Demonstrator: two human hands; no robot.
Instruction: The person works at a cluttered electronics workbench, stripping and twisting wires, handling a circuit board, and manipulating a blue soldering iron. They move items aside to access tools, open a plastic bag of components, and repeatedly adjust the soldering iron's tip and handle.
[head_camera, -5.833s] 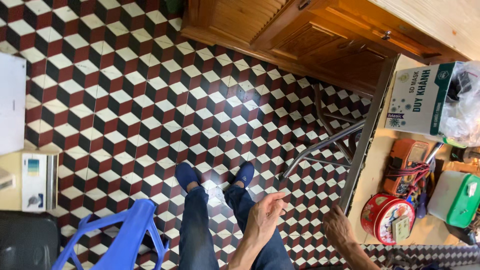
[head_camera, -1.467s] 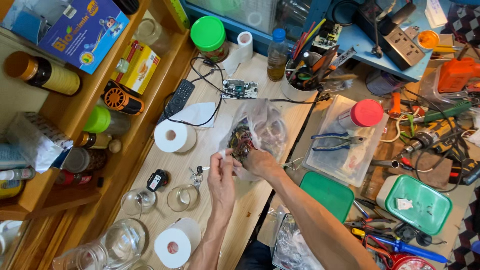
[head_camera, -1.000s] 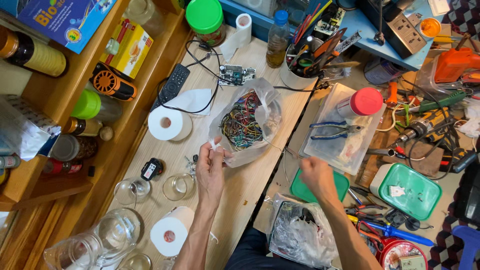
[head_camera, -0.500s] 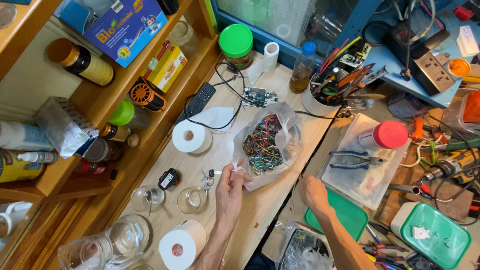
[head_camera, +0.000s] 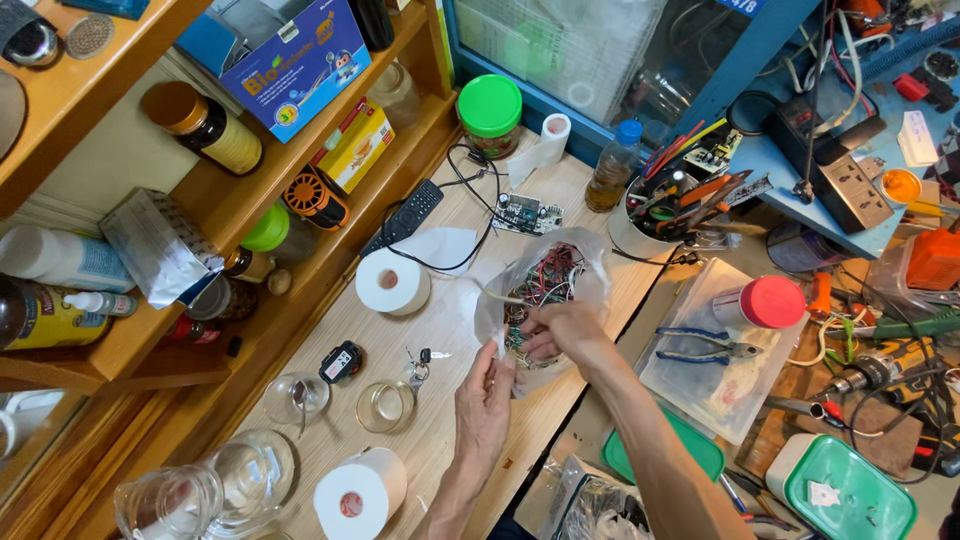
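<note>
- Head view: the clear plastic bag of coloured wires lies at the frame's centre on the wooden tabletop.
- The left hand pinches the bag's near edge.
- The right hand, fingers curled, reaches into the bag among the wires.
- A paper roll sits just left; pliers lie right.

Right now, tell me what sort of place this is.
Probably a home electronics repair bench. The right hand reaches into a clear bag of coloured wires, a bare circuit board lies on the wooden table, and pliers lie nearby.
</note>
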